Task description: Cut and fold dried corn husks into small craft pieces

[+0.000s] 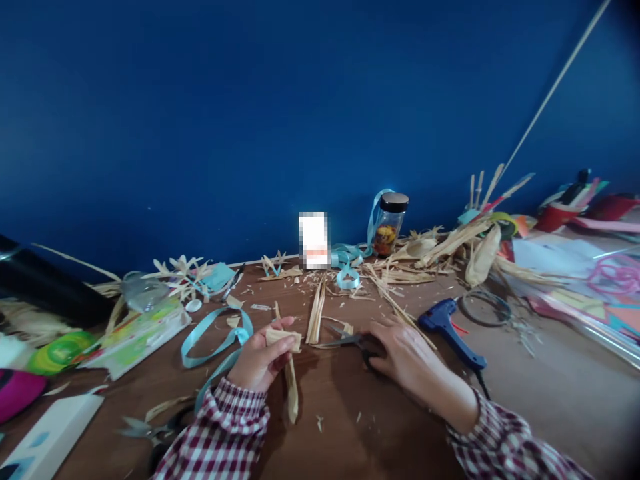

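1. The left hand (pixel 265 353) had its fingers closed in a pinch, gripping a pale, flat piece of dried husk (pixel 296 342) between thumb and fingertips, above the near middle of the counter (pixel 395 433).
2. A long, narrow husk strip (pixel 293 403) ran down below those fingers; whether they held it too, I could not tell.
3. The right hand (pixel 407 353) was palm down, its fingers curled around the dark handles of a pair of scissors (pixel 343 341), whose blades pointed left, toward the held husk but apart from it.
4. Just beyond the blades lay a bundle of straight husk strips (pixel 316 312), with small scraps scattered around it.
5. A blue glue gun (pixel 453 330) lay just right of the right hand.
6. A loop of light-blue ribbon (pixel 243 335) lay beside the left hand, and a second pair of scissors (pixel 140 428) lay left of the checked left sleeve (pixel 220 433).
7. Near the blue wall (pixel 300 120) stood a dark-lidded jar (pixel 393 223).
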A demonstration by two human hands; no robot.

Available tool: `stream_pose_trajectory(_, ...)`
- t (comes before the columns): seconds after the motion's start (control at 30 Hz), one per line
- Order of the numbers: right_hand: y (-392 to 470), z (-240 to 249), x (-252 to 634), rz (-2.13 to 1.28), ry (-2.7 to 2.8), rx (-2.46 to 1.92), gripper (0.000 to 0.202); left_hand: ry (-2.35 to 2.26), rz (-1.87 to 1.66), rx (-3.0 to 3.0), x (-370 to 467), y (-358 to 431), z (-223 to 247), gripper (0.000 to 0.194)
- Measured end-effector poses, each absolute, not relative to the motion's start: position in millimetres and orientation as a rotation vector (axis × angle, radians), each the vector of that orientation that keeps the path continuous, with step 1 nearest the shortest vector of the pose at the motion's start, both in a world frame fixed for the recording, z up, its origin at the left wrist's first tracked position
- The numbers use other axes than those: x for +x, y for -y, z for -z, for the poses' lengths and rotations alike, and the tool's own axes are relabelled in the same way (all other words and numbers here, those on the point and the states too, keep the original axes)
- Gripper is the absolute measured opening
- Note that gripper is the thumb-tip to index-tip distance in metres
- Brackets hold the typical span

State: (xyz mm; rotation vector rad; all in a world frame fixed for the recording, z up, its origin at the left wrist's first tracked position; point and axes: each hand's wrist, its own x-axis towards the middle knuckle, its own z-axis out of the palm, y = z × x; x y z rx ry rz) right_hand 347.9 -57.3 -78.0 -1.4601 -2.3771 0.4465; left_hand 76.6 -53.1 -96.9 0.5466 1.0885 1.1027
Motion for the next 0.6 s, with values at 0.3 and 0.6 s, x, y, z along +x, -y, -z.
stream_pose_trajectory(0.3,52.8,87.3,354.5,-0.559,2.36,-1.538,0.035,-1.151,-1.097,0.56,77.9,51.2,102.4,0.047)
stream_pose_trajectory(0.6,50.6,85.3,361.5,-0.736,2.379,-1.456,0.048,-1.142,-1.064,0.58,77.9,50.8,111.1,0.047)
